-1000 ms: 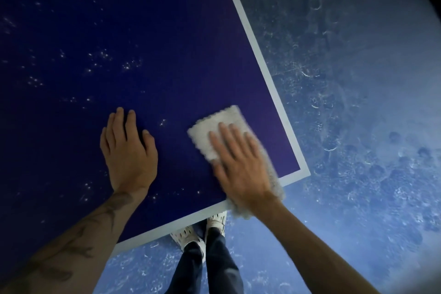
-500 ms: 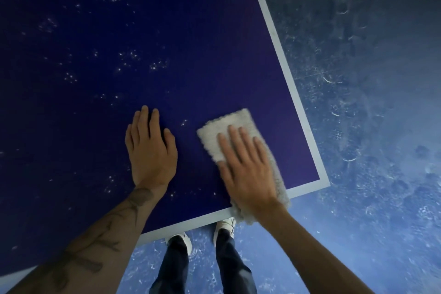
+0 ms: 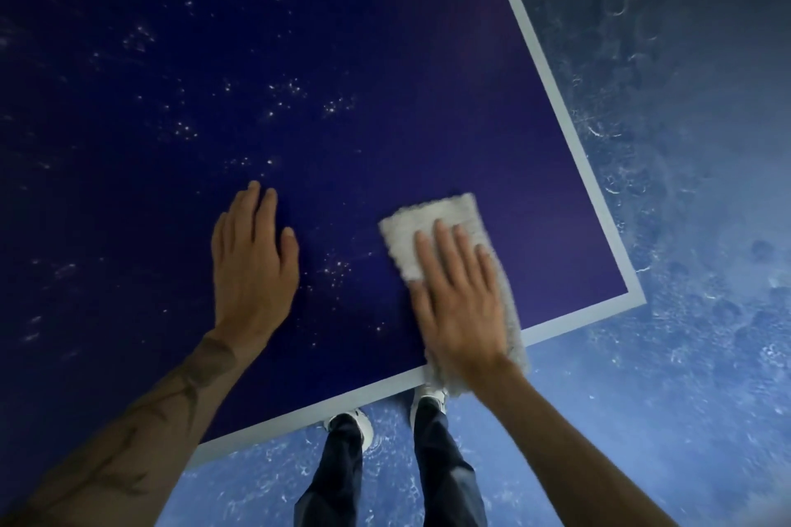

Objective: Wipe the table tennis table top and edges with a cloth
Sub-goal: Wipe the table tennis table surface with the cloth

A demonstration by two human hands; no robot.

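Since half a second ago the right hand (image 3: 462, 308) and its cloth (image 3: 432, 222) have slid away from the left hand (image 3: 252, 270), widening the dark gap between them, toward the near right corner (image 3: 635, 297) of the table tennis table (image 3: 385, 56).

Right hand lies flat, fingers straight and slightly spread, pressing the pale fluffy cloth onto the blue top — pressing, not gripping. Left hand rests palm-down with straight fingers and holds nothing, farther from the corner than the cloth.

Cloth sits just in from the corner. Its long axis runs from the near edge out across the top, and its near end overhangs the white border line (image 3: 578, 319) beneath the wrist. Pale specks (image 3: 338, 270) lie between the hands, on the cloth's side away from the corner — the right hand looks best placed to sweep them.

Much of the cloth is hidden under the palm, and the table's vertical edge faces cannot be seen. Shoes (image 3: 432, 394) and dark trousers (image 3: 342, 475) show beyond the near edge, on a mottled blue floor (image 3: 685, 227).
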